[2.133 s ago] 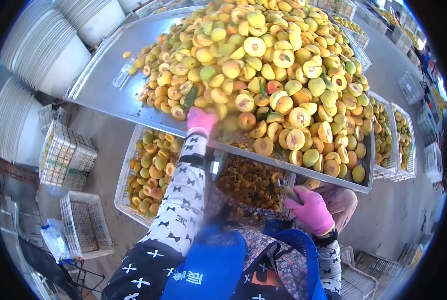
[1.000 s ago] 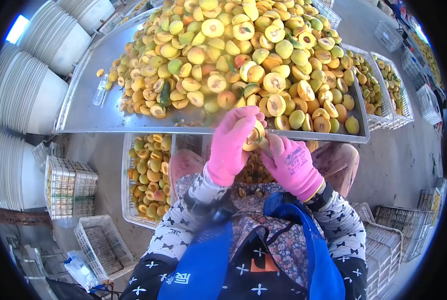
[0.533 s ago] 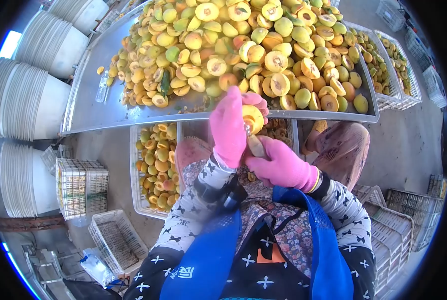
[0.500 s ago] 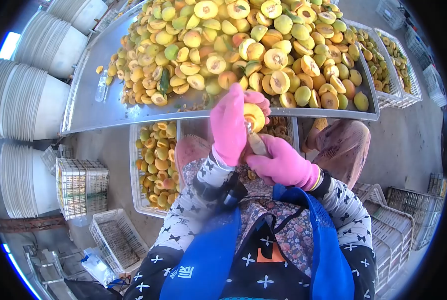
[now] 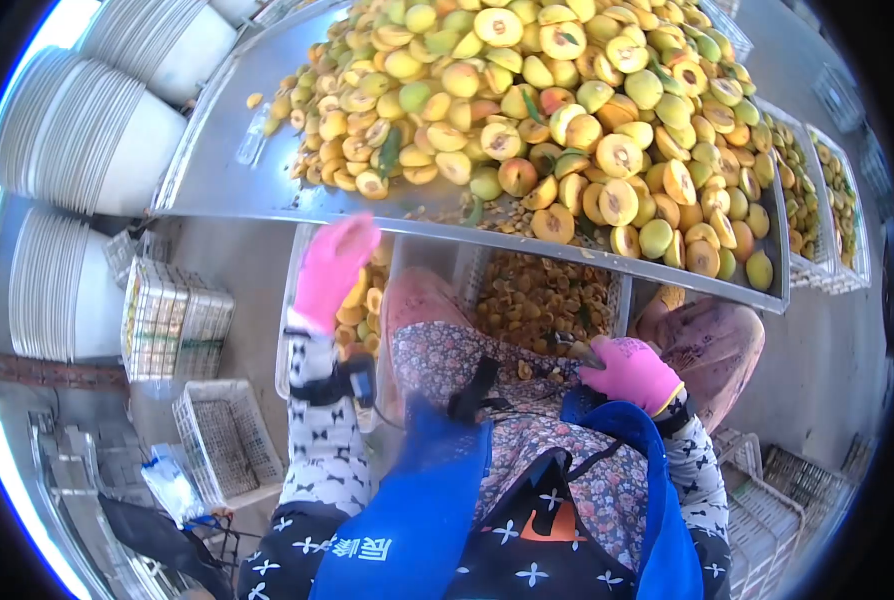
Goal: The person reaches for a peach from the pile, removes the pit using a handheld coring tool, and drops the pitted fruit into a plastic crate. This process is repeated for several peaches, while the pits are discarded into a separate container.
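Note:
My left hand [image 5: 335, 272], in a pink glove, is over the crate of peach halves [image 5: 362, 310] below the table edge. Its fingers are stretched out, with no fruit visible in them; motion blurs it a little. In front of my lap, my right hand [image 5: 635, 375], also gloved in pink, is closed around the handle of a pitting tool [image 5: 591, 352]. Most of this tool is hidden by the glove. Ahead, a metal table [image 5: 237, 190] carries a large heap of halved yellow peaches [image 5: 507, 140], several with pits showing.
Between my knees, a crate holds brown pits and scraps [image 5: 542, 295]. Stacked white tubs [image 5: 117, 140] line the left, near an upright crate [image 5: 177, 320] and an empty basket [image 5: 229, 445]. Filled crates [image 5: 835, 200] adjoin the table's right end. A clear bottle [image 5: 254, 138] lies on the table.
My left hand has moved left and down from the table edge to the crate, and the peach half is gone from it. My right hand has drawn back right with the tool.

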`<state>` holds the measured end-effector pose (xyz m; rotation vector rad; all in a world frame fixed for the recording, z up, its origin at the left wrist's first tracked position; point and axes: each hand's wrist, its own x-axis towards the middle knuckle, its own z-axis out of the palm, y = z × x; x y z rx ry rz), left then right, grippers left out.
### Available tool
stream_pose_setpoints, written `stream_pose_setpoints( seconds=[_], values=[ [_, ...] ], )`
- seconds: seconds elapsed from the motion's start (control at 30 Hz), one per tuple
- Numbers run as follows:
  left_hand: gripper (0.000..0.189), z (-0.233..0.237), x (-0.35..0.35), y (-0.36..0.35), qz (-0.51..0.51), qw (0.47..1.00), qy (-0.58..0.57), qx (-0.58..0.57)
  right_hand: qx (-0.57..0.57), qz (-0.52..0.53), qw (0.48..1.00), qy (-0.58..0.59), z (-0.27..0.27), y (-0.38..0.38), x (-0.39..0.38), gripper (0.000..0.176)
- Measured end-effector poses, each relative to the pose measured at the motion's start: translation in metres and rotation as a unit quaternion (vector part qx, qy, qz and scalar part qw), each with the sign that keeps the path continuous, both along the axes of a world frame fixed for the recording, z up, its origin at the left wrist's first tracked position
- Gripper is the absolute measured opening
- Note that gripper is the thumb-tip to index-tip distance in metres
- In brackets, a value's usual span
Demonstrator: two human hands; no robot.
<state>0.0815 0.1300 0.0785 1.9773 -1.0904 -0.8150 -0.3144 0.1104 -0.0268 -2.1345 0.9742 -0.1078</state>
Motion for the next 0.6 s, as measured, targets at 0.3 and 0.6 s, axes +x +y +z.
stream_pose_setpoints(
  seconds=[0.3, 0.6],
  values=[
    [0.069, -0.14, -0.016, -0.16, -0.005, 0.981, -0.172, -0.089, -0.026, -0.042, 0.998, -0.04, 0.032, 0.004, 0.014, 0.036],
    [0.059, -0.137, -0.008, -0.148, 0.013, 0.997, 0.037, -0.073, 0.075, -0.109, 0.988, -0.081, 0.045, -0.013, 0.025, 0.029]
  ],
)
